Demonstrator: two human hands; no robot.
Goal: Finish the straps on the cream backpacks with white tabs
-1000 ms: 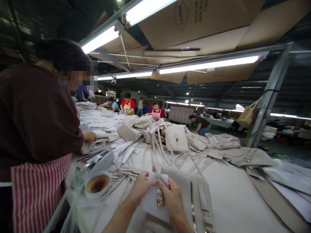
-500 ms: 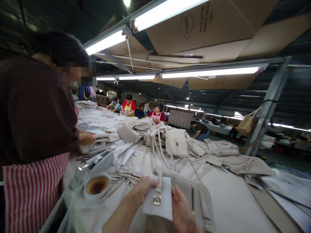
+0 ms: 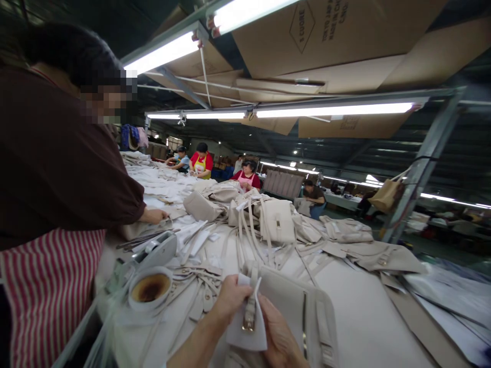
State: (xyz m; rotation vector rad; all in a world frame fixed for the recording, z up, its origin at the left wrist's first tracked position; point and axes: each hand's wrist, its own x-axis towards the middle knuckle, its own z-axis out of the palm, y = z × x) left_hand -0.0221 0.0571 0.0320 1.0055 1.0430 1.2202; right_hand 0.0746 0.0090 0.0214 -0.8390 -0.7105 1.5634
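Note:
My left hand [image 3: 230, 301] pinches a beige buckle strap [image 3: 252, 291] near its upper end, along with the white sheet [image 3: 241, 335] behind it. A gold-coloured buckle [image 3: 248, 321] sits at the strap's lower end, over the sheet. My right hand [image 3: 279, 332] is curled round the sheet's right edge, which bends up beside the strap; its fingertips are partly hidden behind the sheet. Under and beyond my hands lies a beige bag [image 3: 295, 291] with a zip and a side strap.
A white bowl [image 3: 169, 280] of brown liquid, a grey tape-dispenser-like device [image 3: 164, 248] and loose straps [image 3: 207, 289] lie left. Beige bags [image 3: 276, 220] are heaped ahead. A co-worker in a striped apron [image 3: 53, 291] leans in at left; a metal post [image 3: 425, 168] stands right.
The white sheet was flat and now folds up along its right side, with my right hand closer round it. The co-worker's hand has moved right across the pile.

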